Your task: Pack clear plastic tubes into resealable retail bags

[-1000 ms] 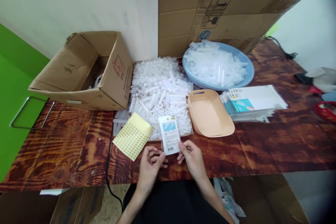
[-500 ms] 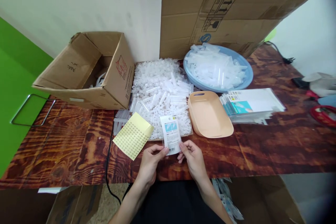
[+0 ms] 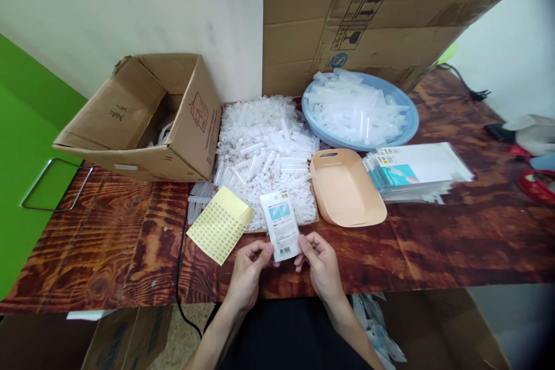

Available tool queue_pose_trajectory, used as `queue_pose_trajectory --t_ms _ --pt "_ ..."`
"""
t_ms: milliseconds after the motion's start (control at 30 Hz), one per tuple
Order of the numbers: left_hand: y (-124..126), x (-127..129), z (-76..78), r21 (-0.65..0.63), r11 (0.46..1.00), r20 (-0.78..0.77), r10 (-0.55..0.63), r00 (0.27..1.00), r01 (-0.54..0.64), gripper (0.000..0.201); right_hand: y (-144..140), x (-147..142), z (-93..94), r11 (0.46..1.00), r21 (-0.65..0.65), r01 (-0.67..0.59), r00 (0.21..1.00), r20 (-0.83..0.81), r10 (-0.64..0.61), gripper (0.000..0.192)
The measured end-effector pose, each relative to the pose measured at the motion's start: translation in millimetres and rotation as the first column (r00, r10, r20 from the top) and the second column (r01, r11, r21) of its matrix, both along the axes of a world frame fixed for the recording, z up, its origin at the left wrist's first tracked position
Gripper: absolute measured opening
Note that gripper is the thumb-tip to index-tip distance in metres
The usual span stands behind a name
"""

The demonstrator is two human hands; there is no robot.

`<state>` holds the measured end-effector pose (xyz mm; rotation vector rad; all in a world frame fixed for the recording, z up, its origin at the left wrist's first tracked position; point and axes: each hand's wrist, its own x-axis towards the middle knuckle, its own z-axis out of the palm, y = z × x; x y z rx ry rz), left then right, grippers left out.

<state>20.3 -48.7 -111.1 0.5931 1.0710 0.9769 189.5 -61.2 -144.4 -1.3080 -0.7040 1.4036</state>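
Item held: small white printed packet with a blue panel and a barcode [image 3: 281, 224], upright and slightly tilted, just in front of the heap of clear plastic tubes [image 3: 264, 147]. Left hand [image 3: 247, 269] pinches the packet's lower left corner between thumb and fingers; right hand [image 3: 319, 260] pinches its lower right corner the same way. Both hands are closed on the packet, above the near edge of the dark, grained wooden counter [image 3: 455, 243].

Landmark: the heap of clear plastic tubes, lying mid-counter against the pale wall.

- Yellow sheet of small round stickers [image 3: 219, 222]: at the heap's front left corner, partly overlapping it, just left of the packet.
- Open brown cardboard box with red print [image 3: 143, 118]: touching the heap's left side, tipped so that its opening faces up and left.
- Peach-coloured oblong plastic tray [image 3: 347, 188]: just right of the heap's front, touching or nearly touching it.
- Pale blue round plastic basin filled with clear tubes [image 3: 359, 110]: right of the heap's rear, behind the tray.
- Stack of clear flat bags with white and teal printed cards [image 3: 416, 172]: right of the tray, well apart from the heap.
- Large brown cardboard sheet with handling symbols [image 3: 368, 11]: standing behind the heap and the basin.
- Black cable [image 3: 178, 277]: running down off the counter's front edge, left of the heap.
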Motion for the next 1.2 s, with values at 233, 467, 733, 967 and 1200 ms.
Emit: queue_pose_trajectory --t_ms 233,467,733,967,1200 --pt "1.9 -9.9 4.0 0.056 0.996 -0.217 -0.059 0.974 0.072 0.039 8.3 4.9 18.6 0.998 0.042 -0.052 0.986 0.158 0.045 0.034" --pt "5.7 -6.8 5.8 0.12 0.992 -0.328 0.013 0.945 0.028 0.024 18.9 -3.9 22.0 0.996 0.088 -0.026 0.99 0.139 0.014 0.084" --pt "2.5 -10.7 9.1 0.153 0.983 -0.305 -0.051 0.951 0.102 0.025 27.3 -11.7 41.0 0.978 0.061 -0.2 0.979 0.063 0.196 0.052" --pt "1.6 -22.7 7.9 0.146 0.985 -0.186 -0.06 0.981 0.088 0.022 25.5 3.9 49.4 0.987 0.014 -0.158 0.96 -0.23 0.157 0.034" --pt "7.3 -14.2 18.7 0.164 0.972 -0.304 -0.112 0.946 0.167 0.02 37.1 34.2 59.9 0.992 0.095 -0.086 0.977 -0.185 0.103 0.045"
